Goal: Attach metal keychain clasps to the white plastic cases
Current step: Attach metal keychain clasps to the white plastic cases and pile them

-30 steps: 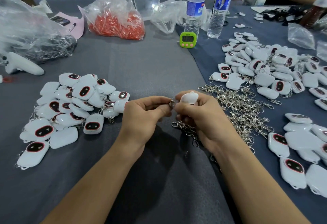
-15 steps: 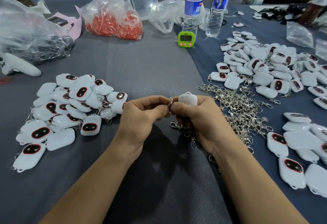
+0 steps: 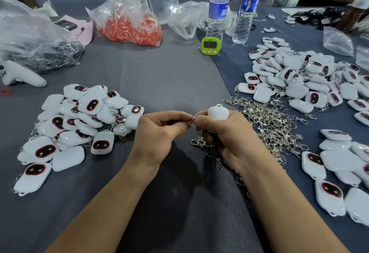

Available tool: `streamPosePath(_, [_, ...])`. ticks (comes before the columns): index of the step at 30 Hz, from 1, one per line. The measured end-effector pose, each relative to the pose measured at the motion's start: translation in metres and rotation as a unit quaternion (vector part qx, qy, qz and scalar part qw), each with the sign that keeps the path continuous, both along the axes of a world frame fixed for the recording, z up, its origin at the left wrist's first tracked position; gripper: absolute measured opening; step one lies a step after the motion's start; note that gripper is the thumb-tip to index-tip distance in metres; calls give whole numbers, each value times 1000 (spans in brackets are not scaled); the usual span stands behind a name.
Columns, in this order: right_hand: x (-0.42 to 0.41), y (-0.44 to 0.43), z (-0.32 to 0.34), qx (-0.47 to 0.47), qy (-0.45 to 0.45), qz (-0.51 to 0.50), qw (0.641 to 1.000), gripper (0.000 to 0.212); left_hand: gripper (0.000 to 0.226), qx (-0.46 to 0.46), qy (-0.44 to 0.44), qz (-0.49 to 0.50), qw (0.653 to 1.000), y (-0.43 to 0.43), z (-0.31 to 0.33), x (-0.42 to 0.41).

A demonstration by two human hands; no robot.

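Pinched a metal ring (image 3: 192, 120) in the left hand (image 3: 159, 133), thumb to forefinger; clamped a white case (image 3: 218, 112) in the curled right hand (image 3: 225, 135), beside the clasp heap (image 3: 275, 125). Faced bare cloth (image 3: 169, 85) ahead.

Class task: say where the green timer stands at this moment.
In the head view, the green timer stands far centre on the table, just before the nearer water bottle and right of the bag of red parts.

Case (image 3: 218, 113) perhaps higher in right hand (image 3: 229, 135)
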State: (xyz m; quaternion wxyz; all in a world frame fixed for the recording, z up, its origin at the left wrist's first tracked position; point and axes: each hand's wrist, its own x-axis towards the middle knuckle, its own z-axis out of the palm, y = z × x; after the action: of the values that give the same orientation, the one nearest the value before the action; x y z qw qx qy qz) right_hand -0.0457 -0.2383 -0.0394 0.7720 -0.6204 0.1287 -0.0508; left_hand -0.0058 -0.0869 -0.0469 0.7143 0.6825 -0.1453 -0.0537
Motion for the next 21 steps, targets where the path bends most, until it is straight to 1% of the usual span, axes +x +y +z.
streamPosePath(2, [0, 0, 1, -10, -4, -2, 1000, 13, 43, 22, -3, 11, 1000, 1, -1, 1])
streamPosePath(4, [0, 1, 0, -30, -8, -25, 999, 17, 39, 74, -4, 34, 997, 0, -4, 1])
streamPosePath(6, [1, 3, -2, -89, -9, -50, 995, 21, 30, 187, -36, 68, 979, -1, -8, 0])
streamPosePath(7, [1, 4, -3, -119, -10, -56, 991, 21, 24, 246, -68, 89, 963, -2, -9, -3])
streamPosePath(8, [2, 6, -4, -141, -13, -58, 988, 21, 19, 286, -102, 107, 947, -3, -8, -5])
streamPosePath(9, [2, 7, -5, -162, -16, -58, 985, 20, 16, 296, -129, 118, 939, -3, -8, -7])
streamPosePath(12, [3, 8, -7, -217, -24, -59, 974, 19, 14, 250, -168, 128, 945, -1, -6, -7])
streamPosePath(14, [3, 7, -8, -223, -29, -58, 973, 20, 10, 227, -164, 141, 950, 1, -4, -6])
streamPosePath(17, [2, 8, -8, -227, -27, -44, 973, 18, 11, 224, -157, 143, 951, 2, -4, -5])
streamPosePath(21, [2, 9, -5, -233, -30, -53, 971, 16, 14, 218, -191, 137, 947, 2, -4, -5])
